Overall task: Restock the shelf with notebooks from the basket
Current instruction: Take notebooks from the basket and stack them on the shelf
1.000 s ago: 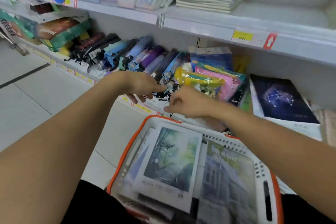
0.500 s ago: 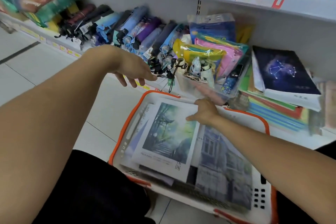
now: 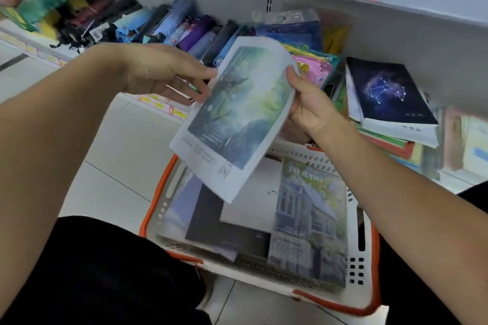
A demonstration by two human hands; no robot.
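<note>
Both hands, left [image 3: 163,74] and right [image 3: 309,103], pinch forest-cover notebook [image 3: 237,119] above basket [image 3: 155,208]; unshelved. Several notebooks left inside.

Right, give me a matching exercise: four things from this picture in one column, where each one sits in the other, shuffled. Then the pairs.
1. forest notebook
2. house notebook
3. constellation notebook
4. umbrellas

A. lying in the basket
B. on top of the shelf stack, right
C. held up in both hands
D. in a row on the shelf, left

Pairs: 1-C, 2-A, 3-B, 4-D
</note>
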